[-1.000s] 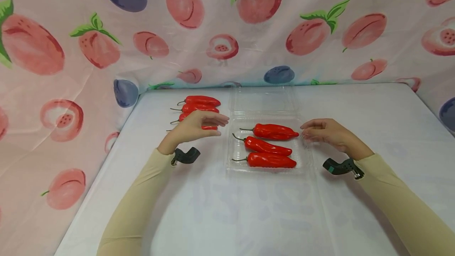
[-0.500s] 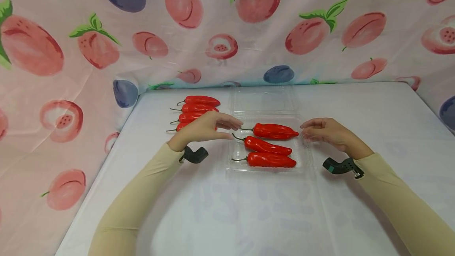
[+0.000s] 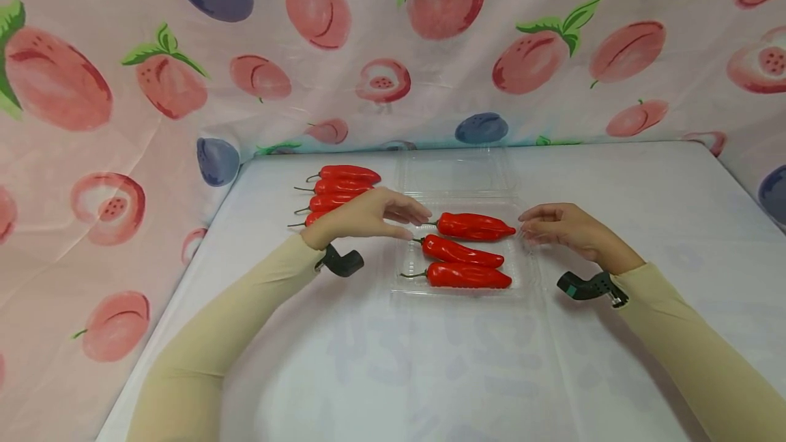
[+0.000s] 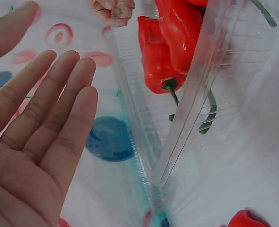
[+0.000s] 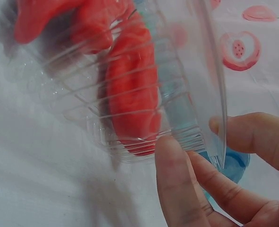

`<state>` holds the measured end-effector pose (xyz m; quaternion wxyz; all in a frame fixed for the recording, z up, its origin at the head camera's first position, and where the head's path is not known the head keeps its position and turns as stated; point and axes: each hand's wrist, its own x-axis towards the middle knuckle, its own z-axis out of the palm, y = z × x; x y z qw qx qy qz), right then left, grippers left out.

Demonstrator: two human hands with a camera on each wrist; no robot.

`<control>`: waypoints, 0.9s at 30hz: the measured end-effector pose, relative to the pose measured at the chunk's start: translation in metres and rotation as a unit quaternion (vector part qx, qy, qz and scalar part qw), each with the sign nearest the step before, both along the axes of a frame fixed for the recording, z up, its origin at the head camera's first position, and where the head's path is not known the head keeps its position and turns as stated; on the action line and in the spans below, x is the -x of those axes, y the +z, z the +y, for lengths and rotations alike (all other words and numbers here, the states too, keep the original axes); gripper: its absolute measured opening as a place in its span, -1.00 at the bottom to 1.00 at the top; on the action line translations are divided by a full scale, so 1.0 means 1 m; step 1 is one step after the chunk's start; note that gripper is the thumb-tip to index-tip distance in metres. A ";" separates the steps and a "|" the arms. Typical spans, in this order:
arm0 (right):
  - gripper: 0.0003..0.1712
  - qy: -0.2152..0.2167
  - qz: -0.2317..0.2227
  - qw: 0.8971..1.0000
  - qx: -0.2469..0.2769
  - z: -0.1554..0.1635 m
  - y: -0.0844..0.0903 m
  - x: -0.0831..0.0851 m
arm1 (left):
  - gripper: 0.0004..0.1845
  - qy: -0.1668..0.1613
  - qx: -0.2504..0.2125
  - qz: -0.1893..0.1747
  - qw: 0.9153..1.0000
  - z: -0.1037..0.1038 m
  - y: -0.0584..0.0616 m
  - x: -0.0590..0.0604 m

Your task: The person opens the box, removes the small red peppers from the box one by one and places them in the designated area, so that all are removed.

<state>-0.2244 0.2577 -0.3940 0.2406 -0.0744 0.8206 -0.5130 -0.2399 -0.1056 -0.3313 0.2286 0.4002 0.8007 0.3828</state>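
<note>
- Fruit-print cloth is hanging behind the table (image 3: pixel 614 183).
- Left hand (image 3: pixel 362 217) is reaching, fingers apart, toward the box (image 3: pixel 522 278).
- Right hand (image 3: pixel 568 229) is pinching its right edge; the box could tip and spill the peppers (image 3: pixel 467 254).

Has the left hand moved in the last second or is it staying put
Yes. The left hand has slid to the right, away from the loose peppers and up to the left rim of the clear tray.
</note>
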 end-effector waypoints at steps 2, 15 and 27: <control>-0.45 0.001 0.001 1.000 0.001 0.000 0.000 0.000 | -0.54 -0.003 0.001 -0.012 1.000 0.002 0.000 0.002; -0.44 -0.005 -0.004 1.000 -0.003 -0.001 0.000 0.000 | -0.53 -0.030 0.056 -0.071 0.995 0.022 -0.003 0.012; -0.44 -0.004 -0.004 1.000 0.000 -0.001 0.002 -0.001 | -0.52 -0.076 0.094 -0.095 0.988 0.036 -0.010 0.021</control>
